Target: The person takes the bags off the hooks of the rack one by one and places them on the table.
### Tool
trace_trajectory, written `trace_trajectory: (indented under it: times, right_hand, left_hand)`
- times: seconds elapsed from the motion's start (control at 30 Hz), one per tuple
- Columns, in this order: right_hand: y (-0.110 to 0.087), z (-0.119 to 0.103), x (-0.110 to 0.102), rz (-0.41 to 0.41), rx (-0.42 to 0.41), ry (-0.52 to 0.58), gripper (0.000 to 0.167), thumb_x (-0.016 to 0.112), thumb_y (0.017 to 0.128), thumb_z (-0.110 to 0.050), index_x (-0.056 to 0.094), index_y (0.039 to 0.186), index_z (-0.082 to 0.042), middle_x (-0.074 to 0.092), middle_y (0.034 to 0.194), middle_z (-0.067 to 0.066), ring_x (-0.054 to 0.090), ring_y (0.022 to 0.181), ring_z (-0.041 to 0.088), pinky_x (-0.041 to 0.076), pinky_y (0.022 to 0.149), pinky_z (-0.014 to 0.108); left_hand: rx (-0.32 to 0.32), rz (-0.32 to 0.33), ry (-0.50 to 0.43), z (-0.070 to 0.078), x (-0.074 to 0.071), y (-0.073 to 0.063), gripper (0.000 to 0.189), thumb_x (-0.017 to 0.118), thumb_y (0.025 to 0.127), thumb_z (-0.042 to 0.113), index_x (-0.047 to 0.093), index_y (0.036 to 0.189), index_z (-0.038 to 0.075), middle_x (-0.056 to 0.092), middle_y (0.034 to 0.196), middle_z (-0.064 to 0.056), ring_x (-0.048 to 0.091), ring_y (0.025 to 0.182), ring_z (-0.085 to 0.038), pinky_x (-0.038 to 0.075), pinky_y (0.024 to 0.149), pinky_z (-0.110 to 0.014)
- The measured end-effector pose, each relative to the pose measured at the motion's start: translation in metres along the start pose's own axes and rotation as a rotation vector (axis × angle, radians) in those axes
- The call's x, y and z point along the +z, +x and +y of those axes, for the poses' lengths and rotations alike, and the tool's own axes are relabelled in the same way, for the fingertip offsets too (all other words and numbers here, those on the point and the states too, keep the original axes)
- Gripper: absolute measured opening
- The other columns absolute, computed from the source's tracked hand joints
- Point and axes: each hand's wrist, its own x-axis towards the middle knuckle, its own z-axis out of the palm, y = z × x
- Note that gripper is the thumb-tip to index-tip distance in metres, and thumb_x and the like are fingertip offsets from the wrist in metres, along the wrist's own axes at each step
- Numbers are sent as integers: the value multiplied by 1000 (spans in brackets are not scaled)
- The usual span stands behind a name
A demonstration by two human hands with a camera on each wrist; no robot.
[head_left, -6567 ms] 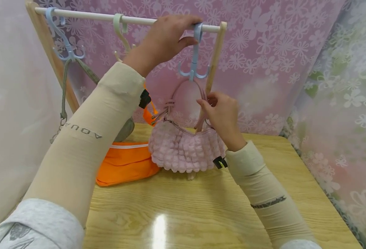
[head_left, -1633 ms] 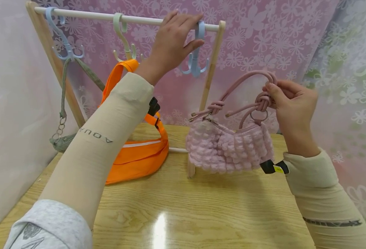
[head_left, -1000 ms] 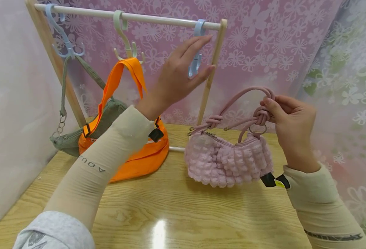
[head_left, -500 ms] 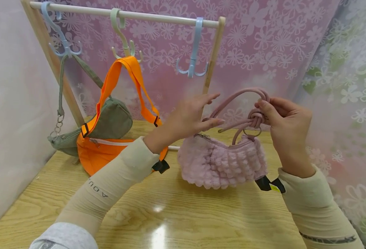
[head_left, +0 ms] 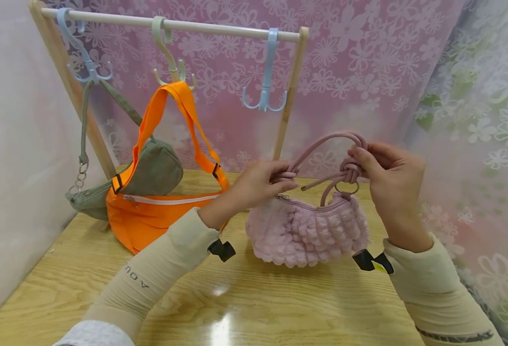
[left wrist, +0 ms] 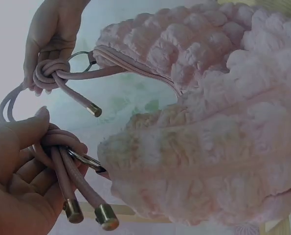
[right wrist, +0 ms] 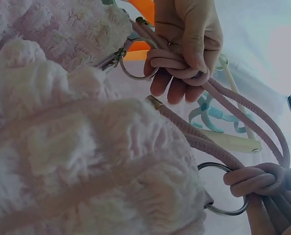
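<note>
A puffy pink shoulder bag (head_left: 306, 235) hangs by its cord handle (head_left: 329, 137) between both hands, low over the table. My right hand (head_left: 394, 187) pinches the handle just above its right knot (head_left: 350, 168). At the other end my left hand (head_left: 256, 185) grips the left knot; in the left wrist view its thumb and fingers lie around that knot (left wrist: 59, 142), beside two metal-tipped cord ends. A metal ring (right wrist: 138, 58) joins this knot to the bag in the right wrist view. Above stands the bare right blue hook (head_left: 264, 91).
A white rail (head_left: 215, 27) on wooden legs carries the hooks. An orange waist bag (head_left: 150, 221) hangs from the green hook (head_left: 167, 53). Behind it a grey-green bag (head_left: 159, 168) hangs from the left blue hook (head_left: 81, 53). The wooden table (head_left: 245, 307) lies beneath, with curtains behind and right.
The pink bag came off the right blue hook and moved right and slightly down in my right hand. My left hand let go of that hook, came down and gripped the handle's left knot.
</note>
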Motion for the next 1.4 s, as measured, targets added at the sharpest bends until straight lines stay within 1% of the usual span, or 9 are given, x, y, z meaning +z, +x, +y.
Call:
trace_trajectory:
  times: [0.13, 0.23, 0.37, 0.47, 0.63, 0.83, 1.13, 1.27, 1.4]
  right_hand:
    - [0, 2, -4, -22, 16, 0, 26, 75, 84, -7, 71, 102, 11, 75, 84, 4, 72, 74, 13, 56, 69, 20]
    - [-1, 4, -9, -63, 11, -114, 24, 74, 85, -9, 72, 101, 8, 75, 84, 0, 71, 73, 11, 56, 68, 18]
    - [-4, 8, -16, -139, -2, -322, 22, 73, 87, -12, 73, 102, 5, 74, 85, -9, 70, 74, 7, 55, 68, 15]
    - [-6, 13, -19, -195, 8, -385, 22, 71, 89, -15, 72, 103, 2, 73, 87, -10, 70, 77, 7, 54, 69, 15]
    - [-11, 24, -22, -266, 40, -387, 21, 69, 91, -17, 71, 102, 1, 73, 88, -6, 69, 77, 9, 54, 66, 16]
    - [-17, 36, -25, -294, 55, -366, 21, 68, 91, -12, 69, 104, 5, 73, 87, -10, 69, 76, 6, 54, 65, 16]
    - [-25, 46, -31, -352, 100, -284, 26, 66, 93, -12, 67, 115, 2, 74, 99, -3, 70, 80, 11, 56, 63, 20]
    - [-27, 53, -40, -441, 58, -318, 44, 68, 91, -7, 58, 133, -4, 69, 114, -11, 68, 95, 4, 54, 76, 15]
    - [-29, 64, -49, -569, -7, -299, 52, 68, 88, 3, 53, 138, -2, 65, 121, -15, 65, 103, 2, 51, 83, 14]
  left_hand:
    - [10, 37, -52, -1, 1, -2, 25, 67, 92, 16, 70, 115, 6, 73, 100, -2, 65, 82, -2, 49, 63, -18]
    - [30, 51, -110, -2, 1, -2, 24, 66, 93, 15, 69, 114, 4, 71, 95, -3, 59, 72, -5, 45, 58, -20]
    - [45, 79, -193, -3, 0, -3, 29, 64, 94, 11, 66, 120, 0, 71, 103, -8, 64, 79, -7, 49, 62, -20]
    - [52, 117, -211, -3, -1, -2, 32, 63, 94, 10, 64, 123, -3, 71, 109, -10, 69, 89, -9, 51, 64, -20]
    - [59, 166, -254, -1, -3, 0, 31, 63, 94, 10, 64, 123, -3, 72, 107, -11, 70, 87, -19, 45, 56, -20]
    - [48, 179, -283, 6, -5, 2, 28, 64, 94, 12, 67, 119, -1, 73, 105, -10, 69, 81, -16, 41, 52, -21]
    - [37, 192, -226, 13, -6, 4, 29, 66, 93, 15, 68, 119, 3, 73, 104, -7, 70, 82, -20, 43, 51, -22]
    - [49, 187, -213, 15, -6, 5, 28, 66, 93, 16, 68, 118, 3, 73, 103, -7, 70, 82, -21, 45, 52, -23]
    - [50, 185, -218, 16, -7, 4, 29, 66, 93, 17, 68, 119, 3, 73, 104, -7, 69, 79, -14, 48, 53, -25]
